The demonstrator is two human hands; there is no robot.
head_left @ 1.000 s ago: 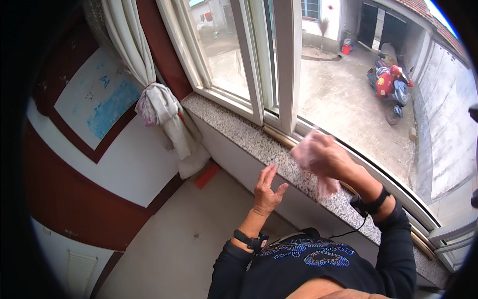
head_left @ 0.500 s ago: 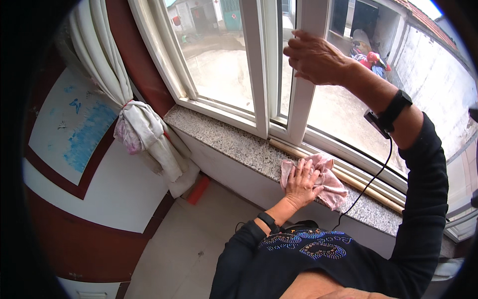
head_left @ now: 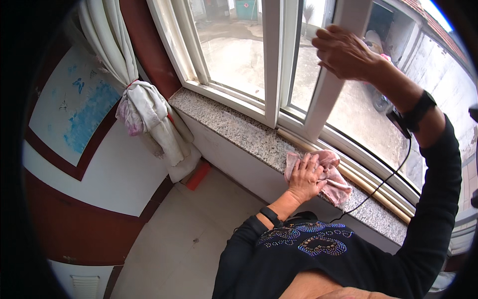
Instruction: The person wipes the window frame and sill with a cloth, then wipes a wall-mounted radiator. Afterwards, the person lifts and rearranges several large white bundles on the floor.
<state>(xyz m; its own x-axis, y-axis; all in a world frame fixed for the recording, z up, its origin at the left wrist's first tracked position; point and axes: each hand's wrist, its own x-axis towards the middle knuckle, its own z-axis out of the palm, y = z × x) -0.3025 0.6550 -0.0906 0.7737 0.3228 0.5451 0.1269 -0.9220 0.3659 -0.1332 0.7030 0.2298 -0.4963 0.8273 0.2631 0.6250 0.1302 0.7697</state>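
My left hand (head_left: 306,180) lies flat with its fingers apart on a crumpled pink cloth (head_left: 334,187), which rests on the speckled granite windowsill (head_left: 234,128). Higher up, my right hand (head_left: 346,52) has its fingers curled round the upright edge of a white sliding window sash (head_left: 326,104). My raised right arm crosses in front of the glass. A black cable (head_left: 377,188) hangs from the device at my right wrist down past the sill.
A pale wooden strip (head_left: 371,192) runs along the sill beside the window track. Tied white curtains (head_left: 144,112) hang at the left, near a red object (head_left: 199,175) on the tiled floor (head_left: 174,249). A wall panel (head_left: 72,107) carries blue painting.
The sash has slid to the right with my right hand on its edge, widening the gap from the fixed frame. My left hand stays on the cloth.
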